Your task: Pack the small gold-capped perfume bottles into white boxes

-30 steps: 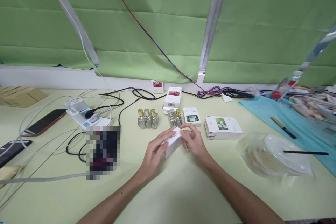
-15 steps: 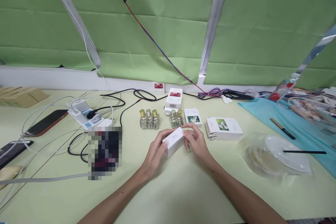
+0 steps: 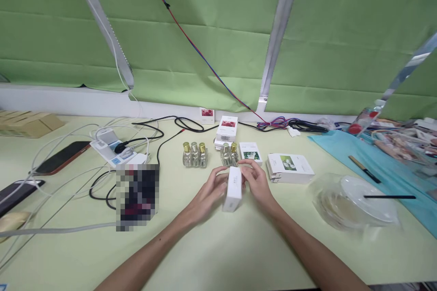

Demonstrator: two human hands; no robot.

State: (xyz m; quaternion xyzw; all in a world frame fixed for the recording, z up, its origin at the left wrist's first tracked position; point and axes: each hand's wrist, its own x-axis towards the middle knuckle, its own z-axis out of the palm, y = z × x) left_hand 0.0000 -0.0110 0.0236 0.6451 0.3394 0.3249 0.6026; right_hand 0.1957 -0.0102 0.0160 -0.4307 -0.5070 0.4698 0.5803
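Note:
A small white cardboard box (image 3: pixel 233 191) with fine print on its narrow side is held upright on a slant between my two hands, just above the table. My left hand (image 3: pixel 210 193) lies along the box's left side, its thumb near the edge and its fingertips partly hidden behind it. At the upper right edge, my right hand (image 3: pixel 256 183) grips with bent fingers and thumb. Just beyond stand two glass bottles (image 3: pixel 229 154) with green and gold caps. Three similar bottles (image 3: pixel 195 154) stand in a row further left.
Behind the hands lie a red-flower box (image 3: pixel 227 128), a white-flower box (image 3: pixel 251 152) and stacked boxes (image 3: pixel 290 167). Cables, a power strip (image 3: pixel 114 148) and phones (image 3: pixel 63 157) crowd the left. A plastic-wrapped tub (image 3: pixel 351 202) and blue cloth (image 3: pixel 341 145) lie right.
The white box has turned in my hands from a diagonal slant to nearly upright, and its near end has swung right. My left thumb has shifted off its top face.

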